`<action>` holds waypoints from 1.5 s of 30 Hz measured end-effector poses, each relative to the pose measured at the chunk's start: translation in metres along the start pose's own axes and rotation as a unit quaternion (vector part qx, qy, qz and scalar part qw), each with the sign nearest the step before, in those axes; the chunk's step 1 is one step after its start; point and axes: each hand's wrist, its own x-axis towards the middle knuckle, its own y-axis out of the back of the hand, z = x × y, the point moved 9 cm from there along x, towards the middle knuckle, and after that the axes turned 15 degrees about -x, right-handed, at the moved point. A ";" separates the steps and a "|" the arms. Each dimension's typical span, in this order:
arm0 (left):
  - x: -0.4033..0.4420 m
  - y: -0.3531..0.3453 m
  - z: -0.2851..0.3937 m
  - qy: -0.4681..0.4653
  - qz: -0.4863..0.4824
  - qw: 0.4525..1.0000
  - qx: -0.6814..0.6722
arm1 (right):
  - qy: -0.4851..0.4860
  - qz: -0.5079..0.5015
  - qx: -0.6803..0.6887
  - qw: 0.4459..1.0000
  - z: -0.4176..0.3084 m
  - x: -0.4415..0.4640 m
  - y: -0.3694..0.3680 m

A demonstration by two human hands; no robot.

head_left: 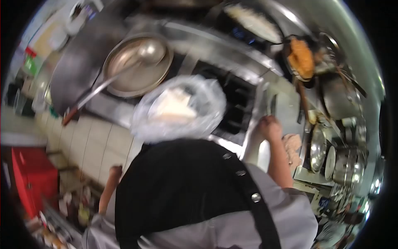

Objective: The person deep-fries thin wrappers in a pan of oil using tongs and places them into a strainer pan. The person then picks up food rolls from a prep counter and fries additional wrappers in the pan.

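Note:
My right hand [270, 125] is over the metal counter right of the burners, its fingers curled together at the lower end of a slim metal utensil [272, 105]. My left hand [115, 170] hangs low at my left side above the tiled floor, small and blurred, its fingers not distinct. In front of my apron, a clear plastic bag [211, 97] lies open with pale, whitish pieces [176, 106] inside. Neither hand touches it. Behind it to the left, a wide round pan [124, 85] holds a large ladle [150, 52], whose wooden-ended handle sticks out to the left.
Black burner grates [238, 101] lie right of the bag. A pinkish cloth [292, 145] is beside my right forearm. Orange food fills a pan [301, 58] at the back right, with pots [342, 95] and lids [318, 147] nearby. A red cabinet [35, 178] stands at the lower left.

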 end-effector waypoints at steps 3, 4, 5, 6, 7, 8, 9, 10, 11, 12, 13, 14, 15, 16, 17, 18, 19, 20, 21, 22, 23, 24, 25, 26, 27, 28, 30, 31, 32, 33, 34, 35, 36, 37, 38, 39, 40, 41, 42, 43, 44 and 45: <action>-0.082 0.074 0.094 0.164 0.096 0.910 -0.367 | 0.013 0.108 0.019 0.994 0.000 0.001 0.025; -0.069 0.044 0.064 0.211 0.088 0.854 -0.468 | 0.002 0.119 0.036 0.992 -0.005 0.002 0.035; -0.071 0.041 0.059 0.219 0.082 0.861 -0.451 | -0.011 0.131 0.052 0.990 -0.009 0.003 0.048; -0.072 0.038 0.058 0.226 0.074 0.869 -0.434 | -0.027 0.143 0.066 0.987 -0.012 0.002 0.060; -0.076 0.038 0.062 0.231 0.065 0.877 -0.417 | -0.040 0.098 0.141 0.984 -0.017 0.005 0.060; -0.083 0.043 0.066 0.213 0.077 0.889 -0.399 | -0.053 0.052 0.215 0.974 -0.027 0.009 0.059; -0.089 0.050 0.073 0.208 0.073 0.900 -0.375 | -0.067 0.006 0.287 0.956 -0.042 0.012 0.060; -0.093 0.057 0.078 0.205 0.068 0.911 -0.351 | -0.032 0.012 0.361 0.932 -0.076 0.013 0.084; -0.094 0.061 0.081 0.203 0.072 0.917 -0.335 | 0.000 -0.019 0.423 0.906 -0.106 0.016 0.091; -0.095 0.065 0.084 0.201 0.075 0.923 -0.320 | 0.039 -0.036 0.472 0.880 -0.144 0.017 0.108; -0.092 0.069 0.087 0.200 0.087 0.925 -0.313 | 0.133 -0.012 0.449 0.883 -0.181 0.018 0.129; -0.086 0.071 0.088 0.189 0.090 0.930 -0.301 | 0.214 -0.043 0.414 0.883 -0.222 0.017 0.156; -0.080 0.074 0.089 0.178 0.093 0.936 -0.290 | 0.295 -0.042 0.403 0.865 -0.257 0.016 0.170; -0.070 0.075 0.091 0.158 0.087 0.944 -0.275 | 0.389 0.000 0.341 0.856 -0.291 0.016 0.177; -0.061 0.077 0.093 0.138 0.081 0.952 -0.260 | 0.429 0.033 0.323 0.843 -0.318 0.022 0.171; -0.060 0.083 0.104 0.136 0.051 0.962 -0.231 | 0.468 0.067 0.304 0.827 -0.343 0.023 0.160; -0.055 0.087 0.102 0.113 0.092 0.957 -0.251 | 0.492 0.082 0.277 0.822 -0.362 0.024 0.147; -0.044 0.083 0.094 0.090 0.134 0.948 -0.273 | 0.517 0.098 0.249 0.814 -0.380 0.024 0.136; -0.039 0.084 0.089 0.069 0.176 0.937 -0.296 | 0.542 0.113 0.220 0.803 -0.392 0.022 0.132; -0.045 0.097 0.104 0.062 0.167 0.932 -0.316 | 0.556 0.085 0.176 0.808 -0.398 0.022 0.129; -0.056 0.120 0.117 0.050 0.224 0.914 -0.334 | 0.568 0.056 0.133 0.810 -0.401 0.021 0.125; -0.078 0.154 0.146 0.037 0.278 0.894 -0.350 | 0.577 0.027 0.089 0.811 -0.402 0.020 0.121; -0.092 0.181 0.166 -0.004 0.318 0.869 -0.379 | 0.576 0.038 0.097 0.811 -0.399 0.022 0.129; -0.105 0.202 0.184 -0.043 0.356 0.840 -0.407 | 0.576 0.046 0.102 0.810 -0.392 0.022 0.136; -0.114 0.222 0.206 -0.089 0.371 0.812 -0.442 | 0.577 0.053 0.107 0.808 -0.386 0.022 0.144; -0.124 0.243 0.230 -0.134 0.386 0.780 -0.475 | 0.578 0.040 0.117 0.806 -0.381 0.023 0.151; -0.156 0.283 0.295 -0.222 0.381 0.740 -0.508 | 0.578 0.017 0.139 0.804 -0.370 0.028 0.170; -0.164 0.296 0.323 -0.253 0.363 0.738 -0.510 | 0.575 0.017 0.161 0.802 -0.365 0.032 0.183; -0.172 0.308 0.349 -0.284 0.343 0.736 -0.510 | 0.570 0.017 0.185 0.801 -0.360 0.034 0.195; -0.181 0.321 0.378 -0.329 0.322 0.742 -0.488 | 0.562 0.015 0.210 0.800 -0.355 0.036 0.206; -0.191 0.333 0.406 -0.373 0.297 0.746 -0.465 | 0.559 0.071 0.214 0.798 -0.348 0.035 0.223; -0.211 0.350 0.435 -0.428 0.304 0.746 -0.409 | 0.567 0.078 0.204 0.794 -0.344 0.033 0.238; -0.228 0.363 0.463 -0.483 0.309 0.741 -0.351 | 0.573 0.086 0.194 0.792 -0.340 0.032 0.256; -0.236 0.373 0.485 -0.515 0.305 0.734 -0.320 | 0.578 0.095 0.185 0.789 -0.336 0.032 0.273; -0.241 0.382 0.505 -0.547 0.300 0.726 -0.288 | 0.580 0.098 0.182 0.788 -0.332 0.034 0.290; -0.244 0.386 0.521 -0.578 0.295 0.716 -0.257 | 0.581 0.101 0.178 0.788 -0.328 0.035 0.305; -0.232 0.389 0.532 -0.578 0.255 0.728 -0.266 | 0.583 0.105 0.175 0.786 -0.325 0.036 0.316; -0.219 0.391 0.542 -0.578 0.214 0.738 -0.275 | 0.557 0.100 0.212 0.797 -0.320 0.043 0.325; -0.211 0.389 0.550 -0.577 0.174 0.746 -0.282 | 0.531 0.096 0.248 0.805 -0.314 0.050 0.334; -0.199 0.387 0.551 -0.529 0.126 0.775 -0.323 | 0.503 0.095 0.282 0.812 -0.306 0.058 0.341; -0.188 0.383 0.550 -0.480 0.077 0.797 -0.360 | 0.469 0.099 0.312 0.820 -0.298 0.065 0.344; -0.178 0.377 0.550 -0.429 0.028 0.813 -0.392 | 0.433 0.067 0.327 0.837 -0.291 0.073 0.340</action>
